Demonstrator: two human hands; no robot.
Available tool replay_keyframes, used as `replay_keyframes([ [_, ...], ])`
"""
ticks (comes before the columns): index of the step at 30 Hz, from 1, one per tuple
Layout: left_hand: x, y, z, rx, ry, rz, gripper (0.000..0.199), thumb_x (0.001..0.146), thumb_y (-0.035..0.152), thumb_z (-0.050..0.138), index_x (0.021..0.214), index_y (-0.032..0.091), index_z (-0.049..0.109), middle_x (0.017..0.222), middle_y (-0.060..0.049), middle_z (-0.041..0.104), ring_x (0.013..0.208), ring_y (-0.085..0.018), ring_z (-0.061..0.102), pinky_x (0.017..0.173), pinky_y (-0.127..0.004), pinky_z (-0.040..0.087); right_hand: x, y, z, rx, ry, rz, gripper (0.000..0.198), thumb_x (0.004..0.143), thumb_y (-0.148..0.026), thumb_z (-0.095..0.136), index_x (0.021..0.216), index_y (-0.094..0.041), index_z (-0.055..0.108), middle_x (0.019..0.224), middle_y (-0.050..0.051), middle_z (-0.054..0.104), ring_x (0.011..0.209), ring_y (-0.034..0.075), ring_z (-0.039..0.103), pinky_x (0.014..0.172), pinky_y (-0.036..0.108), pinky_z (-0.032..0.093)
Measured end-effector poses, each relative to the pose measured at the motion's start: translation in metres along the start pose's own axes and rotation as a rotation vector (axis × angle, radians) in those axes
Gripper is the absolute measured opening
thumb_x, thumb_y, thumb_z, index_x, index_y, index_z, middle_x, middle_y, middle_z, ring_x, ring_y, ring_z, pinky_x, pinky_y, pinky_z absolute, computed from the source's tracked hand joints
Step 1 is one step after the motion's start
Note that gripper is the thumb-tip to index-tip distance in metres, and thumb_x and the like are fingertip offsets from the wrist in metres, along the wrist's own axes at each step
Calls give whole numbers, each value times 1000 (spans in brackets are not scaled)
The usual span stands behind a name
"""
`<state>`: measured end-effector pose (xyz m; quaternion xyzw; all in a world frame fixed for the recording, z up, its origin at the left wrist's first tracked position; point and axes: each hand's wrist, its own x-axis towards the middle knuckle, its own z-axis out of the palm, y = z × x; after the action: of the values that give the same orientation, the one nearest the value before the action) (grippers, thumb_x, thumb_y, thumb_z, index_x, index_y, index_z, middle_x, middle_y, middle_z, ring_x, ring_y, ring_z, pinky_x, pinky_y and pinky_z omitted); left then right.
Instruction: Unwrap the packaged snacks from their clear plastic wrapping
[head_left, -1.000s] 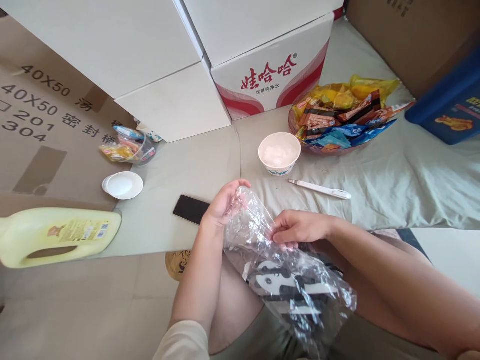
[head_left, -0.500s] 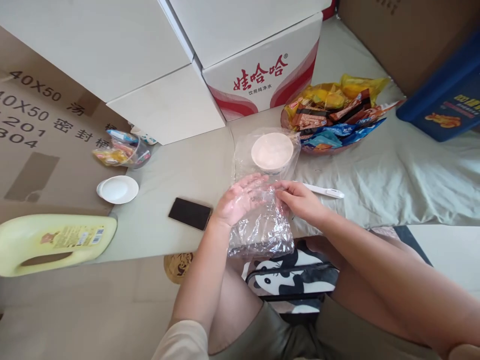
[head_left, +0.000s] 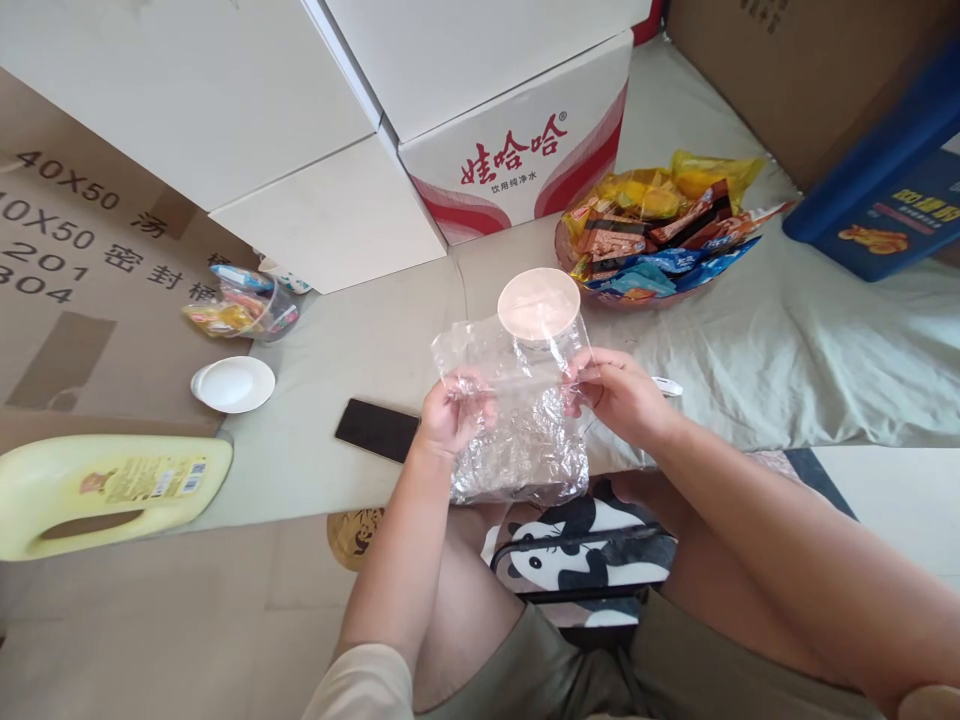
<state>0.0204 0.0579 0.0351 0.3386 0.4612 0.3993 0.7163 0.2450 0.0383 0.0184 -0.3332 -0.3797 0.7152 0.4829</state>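
Head view: I see the left hand [head_left: 450,414] and right hand [head_left: 624,398], fingers pinched closed, holding opposite sides of a clear crinkled plastic bag [head_left: 517,450] between them; a round white paper bowl [head_left: 538,303] lies just beyond, nearer the right.

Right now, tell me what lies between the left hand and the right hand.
In the head view, a crinkled clear plastic bag spans the stretch between the left hand and the right hand, held at both sides.
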Motion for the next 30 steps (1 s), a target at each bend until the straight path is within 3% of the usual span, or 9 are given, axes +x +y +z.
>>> replay_keyframes([
  [3, 6, -5, -2, 104, 34, -34, 41, 71, 56, 63, 58, 18, 59, 55, -3, 61, 48, -16, 58, 47, -28, 46, 3, 2, -2, -117, 31, 47, 32, 77, -46, 54, 66, -18, 62, 61, 4, 60, 55, 15, 56, 54, 30, 43],
  [6, 11, -11, -4, 312, 110, 10, 35, 72, 49, 69, 59, 17, 61, 59, -2, 61, 55, -13, 58, 54, -25, 46, 6, 5, -2, -387, 129, 75, 41, 82, -53, 53, 60, -19, 57, 59, 3, 58, 56, 14, 53, 57, 29, 42],
  [10, 11, -14, -7, 393, 81, 110, 26, 68, 35, 78, 82, 17, 66, 72, 0, 65, 66, -11, 61, 64, -23, 48, 7, 9, 0, -555, 160, 36, 28, 74, -39, 67, 93, -21, 59, 68, -2, 59, 59, 14, 53, 56, 27, 41],
  [12, 10, -13, -8, 306, 87, 155, 43, 63, 31, 83, 100, 20, 63, 88, -1, 68, 73, -12, 64, 69, -24, 50, 7, 10, 0, -523, 199, 21, 44, 72, -33, 69, 112, -24, 54, 72, -4, 58, 59, 14, 54, 55, 28, 42],
  [15, 10, -12, -8, 182, 84, 142, 70, 58, 27, 87, 119, 25, 54, 99, -1, 69, 75, -12, 66, 68, -25, 52, 8, 11, 1, -422, 253, -25, 57, 70, -30, 70, 121, -25, 46, 75, -4, 58, 60, 13, 54, 59, 28, 43],
  [18, 9, -9, -7, 129, 83, 116, 57, 56, 26, 88, 105, 19, 60, 81, 2, 68, 68, -10, 65, 62, -21, 49, 8, 12, 2, -274, 256, -57, 60, 70, -32, 72, 121, -26, 43, 79, -4, 62, 67, 14, 57, 64, 29, 45],
  [21, 7, -7, -5, 36, 116, 191, 42, 55, 24, 88, 88, 17, 62, 72, 4, 67, 63, -7, 63, 64, -19, 50, 8, 12, 4, -244, 188, 2, 46, 69, -36, 74, 107, -23, 51, 81, -1, 64, 73, 15, 60, 69, 30, 47],
  [26, 3, -6, -2, 2, 57, 52, 44, 55, 28, 88, 90, 17, 64, 82, -1, 73, 72, -14, 69, 69, -25, 56, 6, 9, 6, -377, 140, -11, 21, 76, -38, 66, 81, -21, 55, 66, -3, 60, 63, 13, 55, 63, 29, 43],
  [30, 2, -7, -1, 123, 77, 8, 35, 65, 35, 82, 88, 17, 63, 63, 1, 66, 57, -13, 64, 55, -23, 52, 4, 7, 7, -369, 115, 3, 21, 79, -39, 63, 83, -23, 50, 58, -5, 56, 52, 12, 51, 52, 26, 38],
])
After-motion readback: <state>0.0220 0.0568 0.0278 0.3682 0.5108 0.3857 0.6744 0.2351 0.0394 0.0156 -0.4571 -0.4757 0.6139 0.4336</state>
